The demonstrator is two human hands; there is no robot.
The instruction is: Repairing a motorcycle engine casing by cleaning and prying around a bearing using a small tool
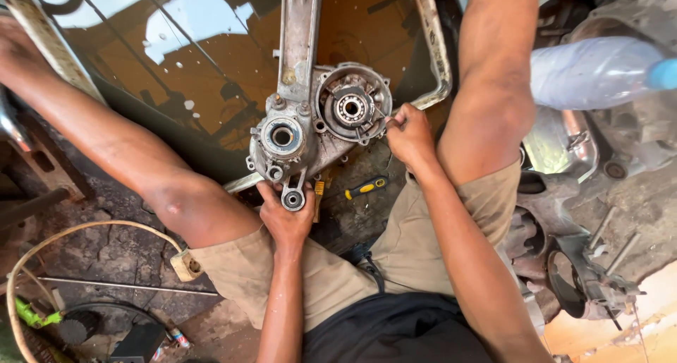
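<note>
Head view looked down at a grimy grey cast-metal engine casing [303,134] lying over a dark oil-filled tray [176,74] between the person's knees. Left hand [285,215] was clenched around the casing's lower mounting lug. Right hand [407,134] pinched a thin metal tool [381,114], its tip at the round bearing housing [352,109]. Just beneath the casing, a yellow-and-black-handled screwdriver [365,187] lay on the dirty floor. A clear plastic bottle [599,70] rested at the right.

clear plastic bottle [596,70], blue cap, upper right
</note>
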